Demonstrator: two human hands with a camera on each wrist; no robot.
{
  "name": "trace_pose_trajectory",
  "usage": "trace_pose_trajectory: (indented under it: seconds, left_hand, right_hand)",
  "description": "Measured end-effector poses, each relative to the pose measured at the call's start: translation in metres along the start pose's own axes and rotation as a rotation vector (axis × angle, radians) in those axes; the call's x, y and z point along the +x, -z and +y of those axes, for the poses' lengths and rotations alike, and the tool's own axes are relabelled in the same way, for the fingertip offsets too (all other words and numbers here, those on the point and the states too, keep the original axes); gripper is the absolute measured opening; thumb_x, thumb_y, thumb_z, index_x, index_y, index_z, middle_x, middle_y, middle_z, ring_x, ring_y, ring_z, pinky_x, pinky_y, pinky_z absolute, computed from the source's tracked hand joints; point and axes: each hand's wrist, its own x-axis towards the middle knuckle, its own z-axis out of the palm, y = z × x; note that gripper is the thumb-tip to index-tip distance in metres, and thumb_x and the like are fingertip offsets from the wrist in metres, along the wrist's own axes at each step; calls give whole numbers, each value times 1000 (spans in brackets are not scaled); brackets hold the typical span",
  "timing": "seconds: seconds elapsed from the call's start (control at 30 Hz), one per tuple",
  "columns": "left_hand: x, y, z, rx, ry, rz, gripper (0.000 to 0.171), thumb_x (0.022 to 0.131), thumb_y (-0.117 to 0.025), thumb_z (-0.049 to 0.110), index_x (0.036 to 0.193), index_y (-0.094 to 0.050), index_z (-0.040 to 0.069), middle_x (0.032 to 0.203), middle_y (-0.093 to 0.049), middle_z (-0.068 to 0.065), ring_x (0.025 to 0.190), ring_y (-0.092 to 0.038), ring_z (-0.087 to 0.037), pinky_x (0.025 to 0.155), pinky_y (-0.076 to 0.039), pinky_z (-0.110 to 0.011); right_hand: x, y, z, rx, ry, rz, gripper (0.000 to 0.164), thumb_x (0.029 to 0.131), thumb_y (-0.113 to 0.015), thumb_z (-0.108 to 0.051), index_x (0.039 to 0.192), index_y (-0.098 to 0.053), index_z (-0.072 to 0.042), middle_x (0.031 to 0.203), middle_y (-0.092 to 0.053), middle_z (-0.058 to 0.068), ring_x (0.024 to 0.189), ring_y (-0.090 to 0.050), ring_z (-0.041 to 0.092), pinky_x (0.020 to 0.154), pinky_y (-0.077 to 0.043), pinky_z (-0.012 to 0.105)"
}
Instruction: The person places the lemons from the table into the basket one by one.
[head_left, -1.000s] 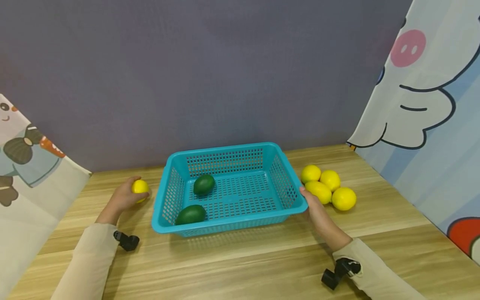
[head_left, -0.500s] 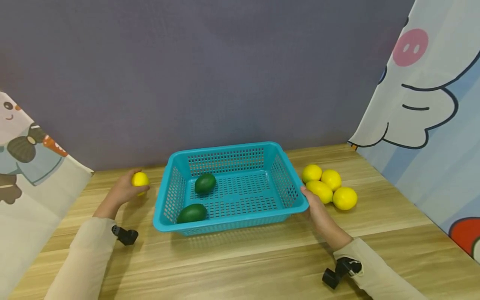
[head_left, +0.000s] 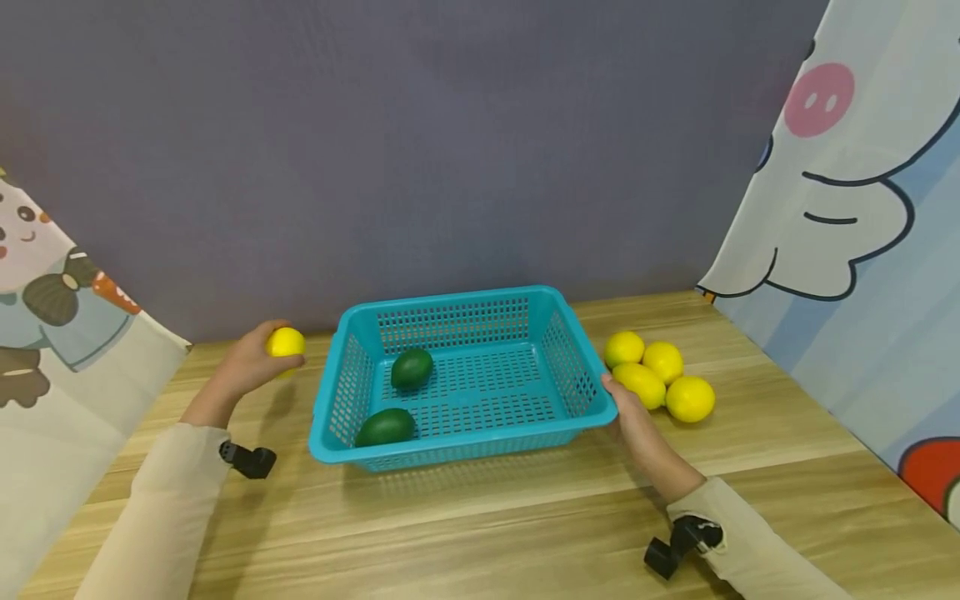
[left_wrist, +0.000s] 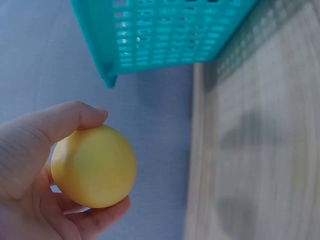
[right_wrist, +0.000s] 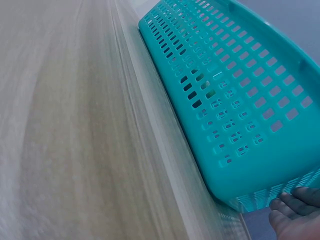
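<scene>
My left hand (head_left: 251, 364) pinches a yellow lemon (head_left: 286, 342) between thumb and fingers, raised over the table left of the basket. In the left wrist view the lemon (left_wrist: 95, 166) sits between the thumb above and the fingers below, near the basket's corner. The blue plastic basket (head_left: 480, 438) stands in the middle, with two dark green avocados, one farther back (head_left: 412, 369) and one near the front left corner (head_left: 386, 427). At the basket's right end my right hand (head_left: 636, 427) grips the rim, thumb on top; its fingers (right_wrist: 295, 205) lie against the outer wall.
Several lemons (head_left: 690, 398) lie clustered on the wooden table (head_left: 450, 533) just right of the basket, close to my right hand. A grey cloth wall (head_left: 450, 150) rises behind the table. Printed cartoon curtains (head_left: 862, 225) hang at both sides.
My left hand has lifted the lemon up off the table and slightly away from me. The right hand and basket have barely moved.
</scene>
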Motion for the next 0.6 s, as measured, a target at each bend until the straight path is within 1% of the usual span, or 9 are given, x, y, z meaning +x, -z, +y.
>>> trace_pose_trajectory:
  seconds: [0.2, 0.33, 0.47, 0.6]
  left_hand:
    - [0, 10, 12, 19, -23, 11, 73, 85, -67, 25, 138, -32, -10, 123, -46, -32, 93, -50, -39, 69, -45, -39]
    - [-1, 17, 22, 32, -31, 10, 72, 85, -68, 25, 139, -33, -7, 123, -47, -31, 93, -51, -38, 70, -45, -40]
    - [-2, 21, 32, 41, -42, 3, 71, 85, -68, 26, 139, -34, -5, 123, -47, -30, 92, -51, -38, 70, -45, -40]
    - [-1, 24, 43, 49, -54, -8, 72, 85, -67, 29, 140, -34, -4, 125, -47, -29, 93, -51, -37, 70, -45, -40]
  right_hand:
    - [1, 0, 0, 6, -1, 4, 56, 103, -26, -33, 129, -38, 15, 91, -62, -9, 87, -56, 2, 79, -48, 19]
    - [1, 0, 1, 23, 14, -4, 55, 103, -27, -32, 128, -38, 16, 92, -62, -9, 87, -56, 1, 79, -48, 19]
    - [1, 1, 2, 28, 28, -12, 52, 103, -27, -32, 124, -42, 14, 90, -62, -8, 85, -56, 1, 78, -48, 19]
    - [1, 1, 2, 39, 27, -20, 54, 103, -27, -32, 126, -40, 15, 92, -62, -10, 87, -55, 1, 79, -48, 18]
